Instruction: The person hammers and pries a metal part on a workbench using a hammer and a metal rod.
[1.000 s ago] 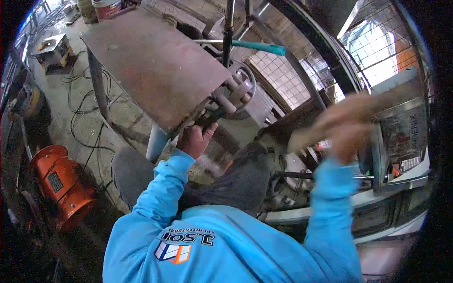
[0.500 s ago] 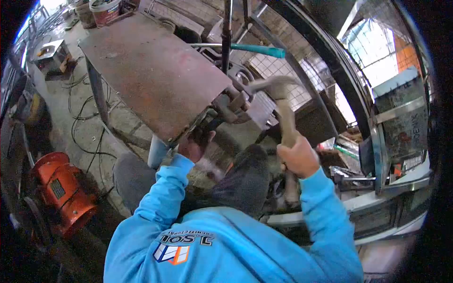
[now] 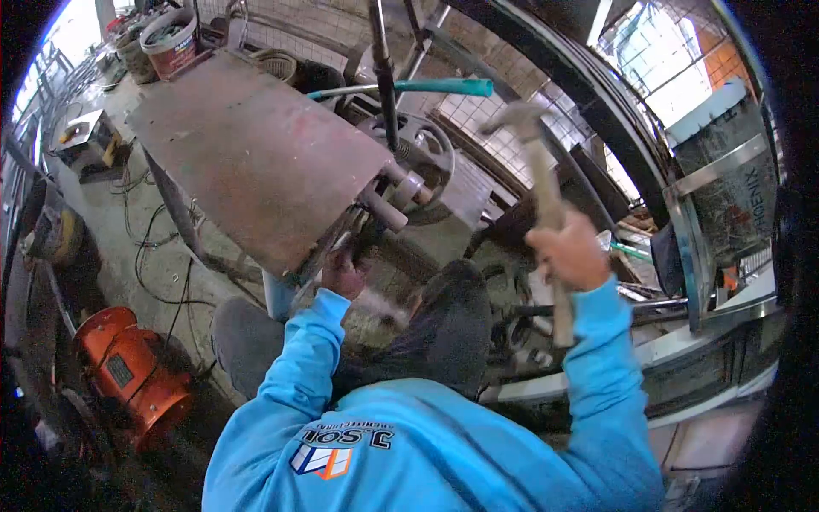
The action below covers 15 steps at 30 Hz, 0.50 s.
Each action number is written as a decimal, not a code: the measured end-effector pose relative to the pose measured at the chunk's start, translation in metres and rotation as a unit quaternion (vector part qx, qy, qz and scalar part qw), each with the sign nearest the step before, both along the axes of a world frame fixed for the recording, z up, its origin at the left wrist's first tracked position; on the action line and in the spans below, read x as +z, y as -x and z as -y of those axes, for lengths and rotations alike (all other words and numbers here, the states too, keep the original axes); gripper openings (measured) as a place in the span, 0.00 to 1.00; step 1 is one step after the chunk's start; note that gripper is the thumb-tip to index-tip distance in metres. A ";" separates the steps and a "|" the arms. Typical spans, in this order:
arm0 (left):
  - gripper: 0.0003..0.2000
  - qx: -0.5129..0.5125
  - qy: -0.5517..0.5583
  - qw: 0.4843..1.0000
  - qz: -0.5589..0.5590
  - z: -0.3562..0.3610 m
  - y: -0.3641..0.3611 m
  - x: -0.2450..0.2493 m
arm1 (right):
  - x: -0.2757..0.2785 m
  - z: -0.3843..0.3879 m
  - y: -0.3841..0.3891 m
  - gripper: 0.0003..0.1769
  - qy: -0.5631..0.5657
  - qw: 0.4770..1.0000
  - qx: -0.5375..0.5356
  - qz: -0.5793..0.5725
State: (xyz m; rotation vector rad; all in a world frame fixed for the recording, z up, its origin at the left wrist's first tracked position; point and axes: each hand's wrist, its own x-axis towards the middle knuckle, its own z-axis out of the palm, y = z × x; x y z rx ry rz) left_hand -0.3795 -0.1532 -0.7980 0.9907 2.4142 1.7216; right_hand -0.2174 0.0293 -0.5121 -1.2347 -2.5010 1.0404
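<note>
My right hand (image 3: 570, 252) grips the wooden handle of a claw hammer (image 3: 543, 175), its head raised to the right of the metal table's end. My left hand (image 3: 344, 275) is low at the near corner of the metal-topped table (image 3: 256, 162). Its fingers are closed around something dark by the table's edge, too shadowed to name. Just beyond that hand, a short round metal bar (image 3: 384, 211) and a second cylindrical piece (image 3: 416, 189) jut from the table's end. Between them and the hammer head there is a gap.
Behind the table's end are a handwheel (image 3: 435, 154) and a bar with a teal grip (image 3: 448, 87). An upright pole (image 3: 384, 77) rises there. An orange blower (image 3: 132, 371) lies at left near floor cables. A bucket (image 3: 171, 43) stands at the table's far end.
My right hand has lifted the hammer up and right, away from the metal pieces at the table's end. My left hand stays by the table corner. The view has shifted slightly.
</note>
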 end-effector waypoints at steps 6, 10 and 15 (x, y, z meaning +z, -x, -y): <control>0.20 0.030 0.033 0.999 -0.027 -0.002 -0.003 -0.033 | 0.042 -0.005 0.017 0.15 -0.113 0.939 -0.004 -0.325; 0.21 0.020 0.013 0.999 -0.022 -0.001 0.003 -0.039 | -0.047 0.017 0.002 0.23 -0.116 0.982 0.152 0.007; 0.21 0.036 0.048 0.998 0.004 0.003 -0.015 0.024 | 0.045 0.026 -0.024 0.22 -0.128 0.992 -0.009 -0.012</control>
